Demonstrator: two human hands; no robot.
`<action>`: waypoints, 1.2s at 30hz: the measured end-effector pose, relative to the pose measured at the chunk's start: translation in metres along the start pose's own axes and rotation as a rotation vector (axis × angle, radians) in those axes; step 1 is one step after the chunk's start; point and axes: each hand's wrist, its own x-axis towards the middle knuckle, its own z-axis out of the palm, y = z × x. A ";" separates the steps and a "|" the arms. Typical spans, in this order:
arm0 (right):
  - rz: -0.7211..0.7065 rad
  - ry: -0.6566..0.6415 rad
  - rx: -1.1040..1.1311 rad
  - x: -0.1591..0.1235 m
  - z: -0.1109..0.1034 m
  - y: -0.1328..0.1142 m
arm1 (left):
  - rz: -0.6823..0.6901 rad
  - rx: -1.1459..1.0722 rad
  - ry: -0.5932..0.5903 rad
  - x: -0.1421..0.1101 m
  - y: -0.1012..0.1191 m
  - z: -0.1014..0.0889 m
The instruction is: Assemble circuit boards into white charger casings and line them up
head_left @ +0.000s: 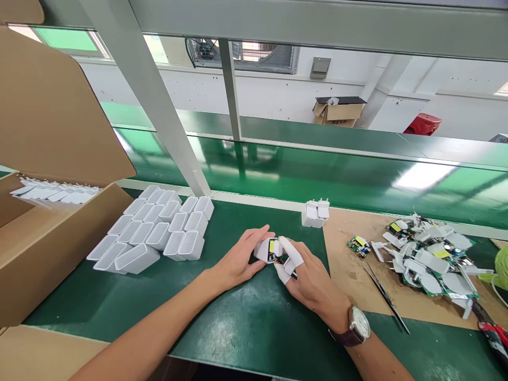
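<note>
Pale metal framing (pixel 159 95) and a white wall (pixel 270 87) stood behind the green worktop (pixel 222 338) in the head view, with a carton (pixel 339 112) on the ledge beyond. Near the middle of the worktop, the left hand (pixel 240 259) pinched a white casing (pixel 262 250) between its thumb and fingers, while the right hand (pixel 311 275), wearing white finger covers (pixel 292 254) and a wristwatch (pixel 360 323), pinched the far end of a circuit board (pixel 273 247) with a yellow component. Board and casing met between the two hands; how deep the board sat inside was hidden by the fingers. On the left, rows of open white shells (pixel 157 235) stood beside an open cardboard box (pixel 67 248) with white parts (pixel 59 191) in it. Past the hands were pronged white units (pixel 316 214); to the right, a brown sheet (pixel 345 278) bore a loose board (pixel 359 247), tweezers (pixel 384 296) and a jumbled pile of boards and white pieces (pixel 432 259). Judging by the grip, the step in hand was lining up board and casing, and the next move called for a light, square hold, with the components clear of the rim.
</note>
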 end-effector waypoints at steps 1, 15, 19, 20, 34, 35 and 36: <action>0.004 -0.010 0.011 -0.001 0.001 0.000 | 0.007 -0.012 -0.004 0.000 0.000 0.001; 0.071 -0.009 0.259 -0.001 0.009 0.016 | -0.250 -0.441 -0.056 0.003 0.011 -0.009; 0.005 -0.079 0.215 -0.004 0.024 0.018 | -0.309 -0.571 0.004 0.002 0.011 -0.011; -0.012 -0.057 0.191 -0.004 0.026 0.018 | -0.315 -0.583 0.011 0.001 0.012 -0.012; 0.047 -0.007 0.141 -0.008 0.038 0.017 | -0.219 -0.537 0.194 0.004 0.007 -0.001; 0.060 -0.013 0.128 -0.008 0.038 0.016 | -0.209 -0.543 0.212 0.005 0.007 -0.001; 0.073 -0.018 0.117 -0.009 0.038 0.016 | -0.202 -0.545 0.224 0.005 0.007 -0.001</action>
